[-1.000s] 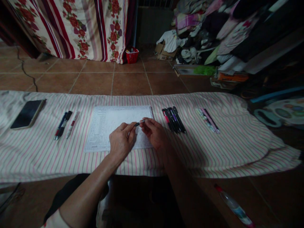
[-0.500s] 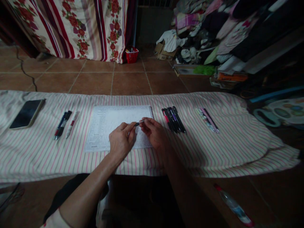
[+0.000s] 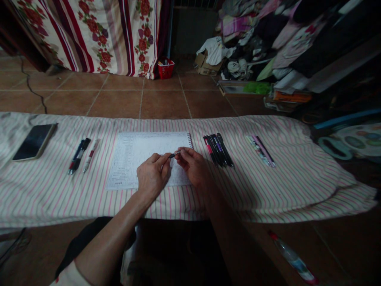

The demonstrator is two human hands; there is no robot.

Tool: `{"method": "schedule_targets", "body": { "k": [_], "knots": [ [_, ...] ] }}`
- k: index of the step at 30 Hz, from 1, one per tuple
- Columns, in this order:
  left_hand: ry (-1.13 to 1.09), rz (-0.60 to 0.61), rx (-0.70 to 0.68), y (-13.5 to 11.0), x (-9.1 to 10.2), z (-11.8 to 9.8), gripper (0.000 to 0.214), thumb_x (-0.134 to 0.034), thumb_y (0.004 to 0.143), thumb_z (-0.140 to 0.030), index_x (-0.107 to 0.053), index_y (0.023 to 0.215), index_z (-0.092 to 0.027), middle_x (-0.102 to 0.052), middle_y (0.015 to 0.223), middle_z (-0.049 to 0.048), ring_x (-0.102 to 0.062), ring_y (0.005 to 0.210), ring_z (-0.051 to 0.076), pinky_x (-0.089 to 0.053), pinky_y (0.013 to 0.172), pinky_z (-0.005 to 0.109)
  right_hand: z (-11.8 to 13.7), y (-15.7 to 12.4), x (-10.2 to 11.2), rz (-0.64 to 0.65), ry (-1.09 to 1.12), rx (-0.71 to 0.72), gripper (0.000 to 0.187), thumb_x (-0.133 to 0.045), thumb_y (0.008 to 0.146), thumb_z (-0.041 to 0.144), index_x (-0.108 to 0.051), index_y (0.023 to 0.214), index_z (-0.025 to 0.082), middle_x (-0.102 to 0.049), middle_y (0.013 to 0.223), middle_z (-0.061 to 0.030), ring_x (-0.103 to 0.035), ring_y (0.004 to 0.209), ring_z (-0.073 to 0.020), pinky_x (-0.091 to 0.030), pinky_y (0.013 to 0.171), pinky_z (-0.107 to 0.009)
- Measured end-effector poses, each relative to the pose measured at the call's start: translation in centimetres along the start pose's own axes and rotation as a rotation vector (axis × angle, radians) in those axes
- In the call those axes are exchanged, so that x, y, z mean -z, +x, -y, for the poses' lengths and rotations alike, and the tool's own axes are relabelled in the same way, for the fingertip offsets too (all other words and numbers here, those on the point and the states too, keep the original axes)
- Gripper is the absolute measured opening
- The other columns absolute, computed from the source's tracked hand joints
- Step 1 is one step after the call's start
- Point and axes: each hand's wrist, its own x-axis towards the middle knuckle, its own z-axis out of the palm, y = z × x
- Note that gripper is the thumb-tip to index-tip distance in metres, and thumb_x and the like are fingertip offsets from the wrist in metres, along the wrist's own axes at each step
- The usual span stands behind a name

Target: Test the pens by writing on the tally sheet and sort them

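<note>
Above a spiral notepad [image 3: 160, 139], my left hand [image 3: 152, 174] is closed round a dark pen [image 3: 172, 155], most of its barrel hidden in the fist. My right hand [image 3: 193, 165] pinches the pen's other end between thumb and fingertips. Just right of the notepad lies a row of several dark pens [image 3: 218, 151], one with a red barrel. To the left are a couple of dark pens [image 3: 79, 157] side by side and a white-and-red pen [image 3: 89, 157]. Farther right rests a small group of slim pastel and dark pens [image 3: 261, 151].
A striped cloth [image 3: 285, 190] covers the table. At its left end lies a phone [image 3: 34, 142]. A plastic bottle [image 3: 293, 258] lies on the floor at lower right. Beyond the table are a red basket [image 3: 166, 70], a floral curtain [image 3: 113, 35] and piled clothes [image 3: 238, 24].
</note>
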Motion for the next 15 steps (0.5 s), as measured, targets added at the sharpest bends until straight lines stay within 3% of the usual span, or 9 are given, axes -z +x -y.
{"method": "schedule_targets", "body": {
  "k": [15],
  "knots": [
    [0.009,0.007,0.013,-0.01,-0.08,-0.05,0.028,-0.046,0.09,-0.029,-0.067,0.109,-0.025,-0.065,0.081,0.0005,-0.054,0.06,0.011,-0.035,0.054,0.024,-0.17,0.02,0.03,0.019,-0.066,0.039,0.024,-0.077,0.06,0.035,-0.066,0.076,0.02,-0.068,0.076,0.0012,-0.06,0.067,-0.0083,-0.049,0.064,-0.021]
  ]
}}
